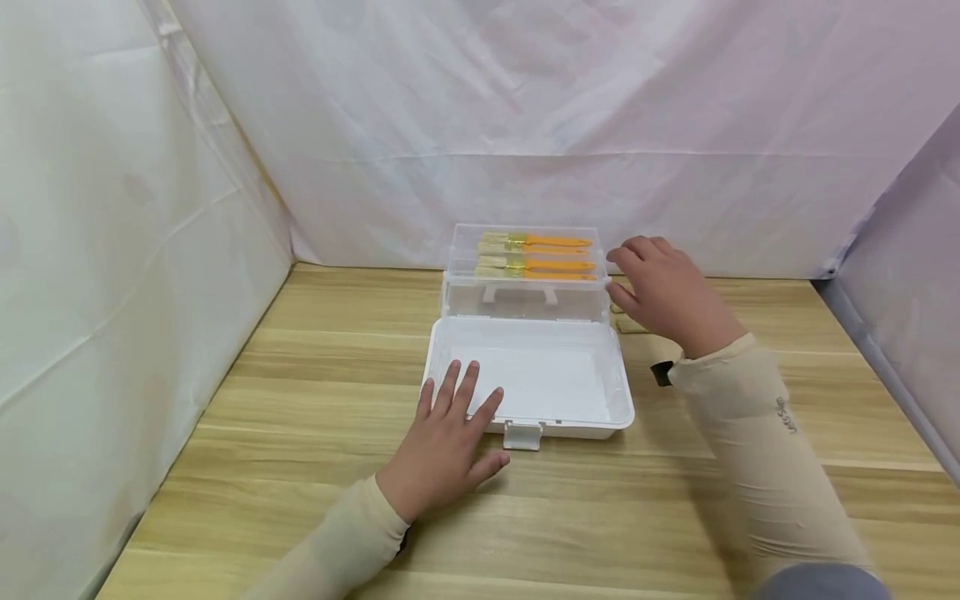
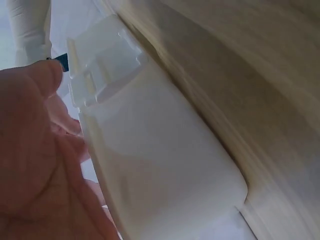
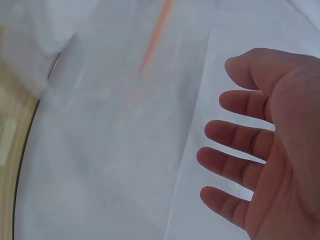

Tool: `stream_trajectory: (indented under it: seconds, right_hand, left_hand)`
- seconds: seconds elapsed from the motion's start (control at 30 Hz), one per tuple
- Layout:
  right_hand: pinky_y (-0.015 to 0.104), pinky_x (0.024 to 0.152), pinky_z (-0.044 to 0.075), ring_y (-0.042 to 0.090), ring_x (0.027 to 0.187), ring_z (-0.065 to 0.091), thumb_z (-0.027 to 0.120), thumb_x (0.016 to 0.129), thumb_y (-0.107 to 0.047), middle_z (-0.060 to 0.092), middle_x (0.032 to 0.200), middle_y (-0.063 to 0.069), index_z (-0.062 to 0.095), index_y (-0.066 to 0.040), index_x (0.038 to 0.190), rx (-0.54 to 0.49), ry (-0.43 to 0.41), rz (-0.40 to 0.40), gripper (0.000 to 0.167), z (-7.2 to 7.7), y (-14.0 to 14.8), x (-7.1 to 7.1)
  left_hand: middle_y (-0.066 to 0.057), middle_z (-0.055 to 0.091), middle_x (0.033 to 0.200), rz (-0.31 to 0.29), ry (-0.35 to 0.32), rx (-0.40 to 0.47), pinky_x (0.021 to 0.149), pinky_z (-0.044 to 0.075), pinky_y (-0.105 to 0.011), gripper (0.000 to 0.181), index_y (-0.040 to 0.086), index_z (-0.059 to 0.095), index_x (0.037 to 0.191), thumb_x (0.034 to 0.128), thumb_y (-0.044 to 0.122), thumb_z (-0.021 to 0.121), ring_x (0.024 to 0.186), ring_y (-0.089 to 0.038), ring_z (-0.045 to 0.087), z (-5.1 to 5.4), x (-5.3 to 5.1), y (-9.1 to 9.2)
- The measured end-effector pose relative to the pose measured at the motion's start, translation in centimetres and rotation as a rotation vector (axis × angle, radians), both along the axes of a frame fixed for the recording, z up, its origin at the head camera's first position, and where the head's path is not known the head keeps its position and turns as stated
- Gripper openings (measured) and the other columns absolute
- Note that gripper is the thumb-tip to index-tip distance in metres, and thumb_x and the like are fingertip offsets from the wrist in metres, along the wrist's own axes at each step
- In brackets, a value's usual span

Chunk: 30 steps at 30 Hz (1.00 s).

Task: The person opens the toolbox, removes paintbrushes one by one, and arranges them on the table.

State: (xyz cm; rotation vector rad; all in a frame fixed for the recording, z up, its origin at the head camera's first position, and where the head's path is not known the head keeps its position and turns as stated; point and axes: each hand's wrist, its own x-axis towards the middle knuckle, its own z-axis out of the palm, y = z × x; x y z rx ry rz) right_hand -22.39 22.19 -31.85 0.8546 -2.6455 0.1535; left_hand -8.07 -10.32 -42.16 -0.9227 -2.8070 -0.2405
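Note:
A white plastic box (image 1: 525, 379) stands open, its clear hinged lid (image 1: 525, 302) leaning back behind it. Paintbrushes (image 1: 558, 242) with orange handles and pale bristles lie in the clear upper part; some may be reflections. My left hand (image 1: 442, 450) has its fingers spread over the box's front left rim, left of the white latch (image 1: 522, 436). In the left wrist view the box's front wall (image 2: 150, 145) is beside the palm. My right hand (image 1: 667, 287) is by the right edge of the clear part. The right wrist view shows its fingers (image 3: 235, 135) apart with nothing between them.
Partly hidden by my right hand, pale yellowish pieces (image 1: 632, 324) lie on the wooden table (image 1: 322, 392); their kind is unclear. White cloth (image 1: 525, 100) hangs behind the table and along its left side. A grey edge strip (image 1: 885, 367) runs down the right.

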Motion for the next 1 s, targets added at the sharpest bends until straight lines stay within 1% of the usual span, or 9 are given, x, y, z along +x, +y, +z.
stream_trajectory:
  seconds: [0.1,0.27,0.43,0.53,0.6,0.73,0.87,1.0]
  right_hand:
    - [0.059,0.089,0.045,0.043,0.115,0.051,0.063,0.095,-0.016,0.057,0.120,0.022,0.059,0.004,0.123,0.001,-0.012,0.016,0.034,0.3,-1.1,0.0]
    - [0.057,0.088,0.045,0.041,0.115,0.052,0.065,0.095,-0.018,0.057,0.120,0.020,0.059,0.001,0.123,0.023,-0.017,0.037,0.035,0.3,-2.4,-0.4]
    - [0.053,0.088,0.048,0.040,0.111,0.054,0.064,0.095,-0.018,0.059,0.118,0.018,0.060,0.000,0.123,0.063,-0.014,0.056,0.033,0.4,-3.9,-1.7]
    - [0.052,0.089,0.048,0.039,0.111,0.055,0.063,0.096,-0.019,0.059,0.119,0.019,0.060,-0.001,0.125,0.106,-0.051,0.049,0.034,0.3,-4.8,-2.5]
    - [0.052,0.089,0.049,0.038,0.111,0.055,0.062,0.097,-0.021,0.059,0.120,0.019,0.059,-0.001,0.126,0.133,-0.078,0.044,0.035,0.2,-5.4,-3.0]
    - [0.052,0.086,0.050,0.038,0.108,0.056,0.062,0.096,-0.022,0.060,0.117,0.018,0.060,0.000,0.123,0.162,-0.087,0.056,0.034,-0.3,-6.4,-3.6]
    - [0.051,0.088,0.050,0.038,0.107,0.058,0.061,0.096,-0.024,0.062,0.116,0.017,0.061,-0.001,0.121,0.200,-0.087,0.061,0.034,-0.9,-7.1,-3.8]
    - [0.050,0.091,0.049,0.036,0.108,0.058,0.061,0.097,-0.027,0.062,0.118,0.016,0.061,-0.002,0.123,0.237,-0.113,0.049,0.036,-1.3,-7.6,-3.9]
  left_hand:
    - [-0.023,0.019,0.161,0.012,-0.003,-0.027,0.112,0.016,-0.065,0.078,0.015,0.041,0.152,0.0916,0.061,0.057,0.149,-0.042,0.010,-0.1,0.1,-0.1]
    - [-0.019,0.019,0.162,-0.017,-0.008,-0.041,0.113,0.017,-0.064,0.080,0.016,0.037,0.154,0.0920,0.063,0.055,0.150,-0.038,0.008,-0.3,-0.3,-0.4]
    - [-0.016,0.022,0.162,-0.035,-0.014,-0.026,0.112,0.019,-0.063,0.080,0.017,0.037,0.154,0.0910,0.062,0.058,0.150,-0.038,0.011,-0.3,-1.1,-0.8]
    - [-0.016,0.023,0.162,-0.036,-0.026,-0.023,0.112,0.019,-0.063,0.080,0.017,0.038,0.154,0.0906,0.062,0.058,0.149,-0.038,0.012,-0.1,-1.3,-0.9]
    - [-0.016,0.024,0.161,-0.036,-0.029,-0.021,0.112,0.019,-0.063,0.081,0.017,0.038,0.154,0.0903,0.062,0.059,0.149,-0.039,0.013,0.0,-1.3,-0.9]
    - [-0.016,0.026,0.161,-0.027,-0.026,-0.021,0.112,0.020,-0.063,0.081,0.016,0.039,0.153,0.0897,0.063,0.059,0.149,-0.039,0.014,0.1,-1.2,-0.8]
    - [-0.014,0.025,0.161,-0.017,-0.036,-0.035,0.113,0.019,-0.062,0.082,0.017,0.037,0.154,0.0899,0.064,0.057,0.149,-0.038,0.012,0.2,-1.0,-0.6]
    - [-0.013,0.022,0.163,-0.004,-0.055,-0.056,0.114,0.017,-0.061,0.084,0.018,0.035,0.155,0.0903,0.066,0.055,0.150,-0.036,0.009,0.2,-0.9,-0.5]
